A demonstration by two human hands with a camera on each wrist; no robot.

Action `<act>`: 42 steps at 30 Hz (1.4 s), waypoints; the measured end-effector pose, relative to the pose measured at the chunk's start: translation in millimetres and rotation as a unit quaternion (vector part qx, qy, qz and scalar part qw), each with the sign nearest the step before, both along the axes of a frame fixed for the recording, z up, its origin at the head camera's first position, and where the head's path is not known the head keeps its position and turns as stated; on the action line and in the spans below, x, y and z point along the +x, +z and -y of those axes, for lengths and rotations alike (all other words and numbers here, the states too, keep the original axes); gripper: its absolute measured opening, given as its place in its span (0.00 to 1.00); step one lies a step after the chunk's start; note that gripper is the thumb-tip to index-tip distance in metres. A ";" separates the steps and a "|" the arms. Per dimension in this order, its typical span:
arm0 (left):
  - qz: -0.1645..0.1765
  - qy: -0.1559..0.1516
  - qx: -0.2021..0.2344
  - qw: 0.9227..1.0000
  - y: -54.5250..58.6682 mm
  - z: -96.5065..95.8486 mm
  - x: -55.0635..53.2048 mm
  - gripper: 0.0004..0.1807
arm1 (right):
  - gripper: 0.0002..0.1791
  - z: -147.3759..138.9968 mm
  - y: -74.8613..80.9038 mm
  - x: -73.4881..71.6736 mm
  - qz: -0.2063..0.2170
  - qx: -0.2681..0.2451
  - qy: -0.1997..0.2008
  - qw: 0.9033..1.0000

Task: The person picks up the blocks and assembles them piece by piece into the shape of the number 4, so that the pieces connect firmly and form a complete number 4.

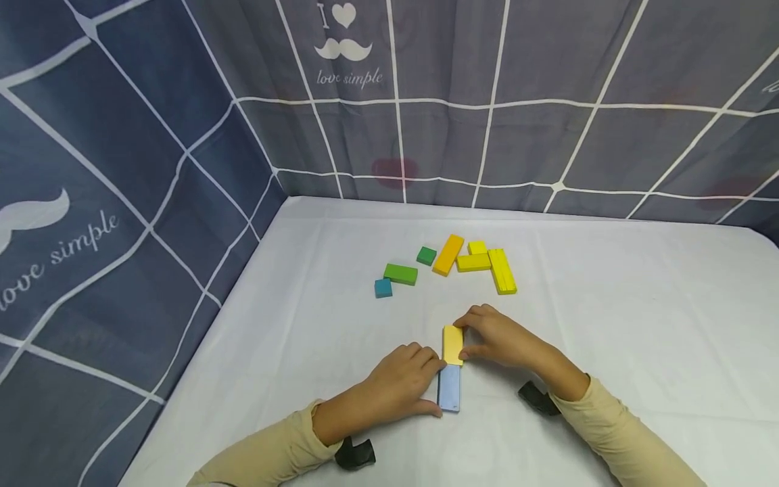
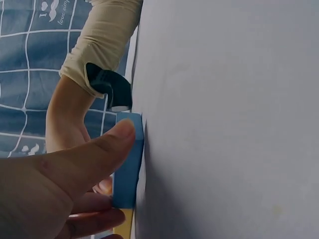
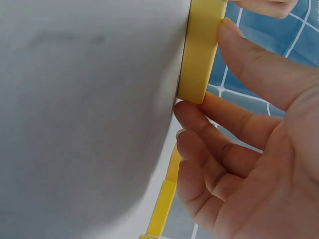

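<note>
A light blue block (image 1: pixel 449 388) and a pale yellow block (image 1: pixel 453 345) lie end to end on the white table, the yellow one on the far side. My left hand (image 1: pixel 398 382) holds the blue block from its left; in the left wrist view the thumb (image 2: pixel 122 130) lies against its near end, and fingers reach the seam with the yellow block. From the right, my right hand (image 1: pixel 502 339) grips the yellow block. In the right wrist view, its thumb (image 3: pixel 234 37) touches the block's side while fingertips sit at the far end.
Farther back lie an orange block (image 1: pixel 447 255), several yellow blocks (image 1: pixel 502 272), a dark green block (image 1: pixel 427 256), a light green block (image 1: pixel 400 274) and a small blue block (image 1: pixel 383 288). A grey curtain (image 1: pixel 450 142) borders the table's back; dark wrist mounts (image 1: pixel 356 454) hang under both sleeves.
</note>
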State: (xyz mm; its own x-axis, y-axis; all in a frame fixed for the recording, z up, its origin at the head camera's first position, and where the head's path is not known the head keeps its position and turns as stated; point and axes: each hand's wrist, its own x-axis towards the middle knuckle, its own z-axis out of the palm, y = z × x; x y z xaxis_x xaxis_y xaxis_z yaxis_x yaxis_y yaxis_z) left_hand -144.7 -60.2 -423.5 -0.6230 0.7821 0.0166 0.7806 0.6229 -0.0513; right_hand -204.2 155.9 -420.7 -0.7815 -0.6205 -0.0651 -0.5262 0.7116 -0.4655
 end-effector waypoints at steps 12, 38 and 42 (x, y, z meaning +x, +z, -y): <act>-0.061 -0.026 -0.030 0.997 1.6 -2.8 6.2 0.38 | 0.25 3.5 0.3 2.6 -0.004 0.001 0.020 1.000; -0.082 -0.012 0.055 0.995 0.2 -1.3 15.6 0.36 | 0.24 6.8 3.6 13.3 0.006 0.006 0.022 1.000; -0.069 0.011 0.055 0.996 -0.1 -3.0 14.2 0.38 | 0.24 6.0 5.7 13.6 0.004 0.010 0.022 1.000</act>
